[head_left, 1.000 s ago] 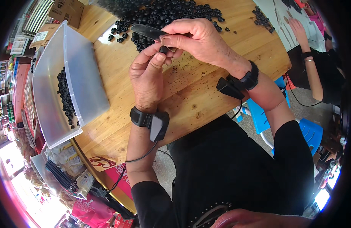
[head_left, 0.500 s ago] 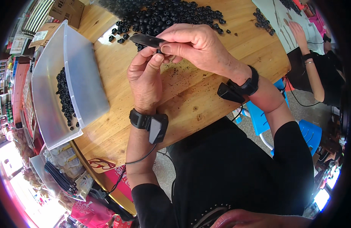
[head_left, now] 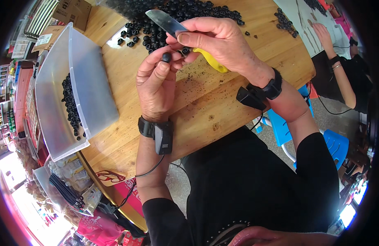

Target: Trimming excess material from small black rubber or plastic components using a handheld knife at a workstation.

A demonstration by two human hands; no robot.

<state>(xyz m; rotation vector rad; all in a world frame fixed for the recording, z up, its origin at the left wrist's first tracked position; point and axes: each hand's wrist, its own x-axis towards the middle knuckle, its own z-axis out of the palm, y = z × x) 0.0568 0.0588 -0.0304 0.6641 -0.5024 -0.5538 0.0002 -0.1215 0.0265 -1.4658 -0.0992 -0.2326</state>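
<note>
My left hand (head_left: 156, 88) pinches a small round black rubber part (head_left: 167, 57) between thumb and fingertips. Beside it, my right hand (head_left: 228, 45) grips a small knife (head_left: 164, 21); its yellow handle (head_left: 212, 61) juts out under the palm, and the blade points up and to the left, apart from the part. A second black piece (head_left: 185, 51) with a hole shows between the two hands; whether fingers hold it I cannot tell. Behind my hands, a heap of similar black parts (head_left: 189, 10) lies on the wooden table (head_left: 189, 110).
At the left stands a clear plastic bin (head_left: 95, 90) with several black parts (head_left: 70, 102) inside. Dark crumbs are scattered before my hands. A smaller cluster of parts (head_left: 284, 23) lies far right. Another person's hand (head_left: 322, 39) rests on a white table. Red-framed glasses (head_left: 110, 176) lie near the table's left corner.
The knife has come up off the black part, its blade now tilted upward and its yellow handle exposed. My left hand has turned slightly, showing the part's rounded face.
</note>
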